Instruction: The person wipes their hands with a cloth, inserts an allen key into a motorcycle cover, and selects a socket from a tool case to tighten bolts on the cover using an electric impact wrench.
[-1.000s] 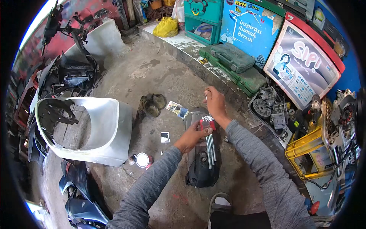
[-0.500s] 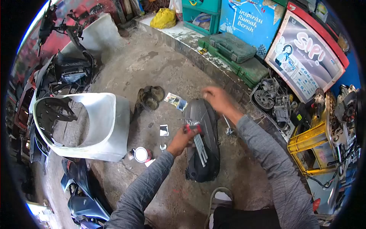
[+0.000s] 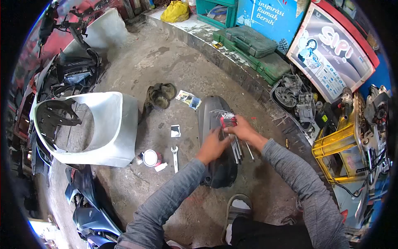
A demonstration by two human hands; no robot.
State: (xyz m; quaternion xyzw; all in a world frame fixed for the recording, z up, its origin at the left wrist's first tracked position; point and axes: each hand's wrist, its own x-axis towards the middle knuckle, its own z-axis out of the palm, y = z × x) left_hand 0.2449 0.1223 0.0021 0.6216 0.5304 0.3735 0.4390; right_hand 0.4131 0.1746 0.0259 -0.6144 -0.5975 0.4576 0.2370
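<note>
A set of L-shaped hex keys in a red holder (image 3: 229, 121) is above a long dark plastic cover (image 3: 210, 108) on the floor. The fingers of my right hand (image 3: 245, 130) close round the holder from the right. Beside it on the left, my left hand (image 3: 213, 146) has its fingers curled close to the keys; what they pinch is hidden. The long key shafts point down toward my feet. A thin metal rod (image 3: 250, 152) lies on the floor right of the cover. An open-ended wrench (image 3: 175, 159) lies to the left.
Left of the wrench are a round white-topped can (image 3: 150, 158) and a large white fairing (image 3: 108, 128). A dark strap-like bundle (image 3: 161, 96) lies ahead. At right are green tool cases (image 3: 265, 66), engine parts (image 3: 296, 99) and a yellow crate (image 3: 338, 151).
My right hand has come back down from above the cover and taken hold of the red holder. My left hand has moved right and shifted its grip. The view has shifted slightly.
</note>
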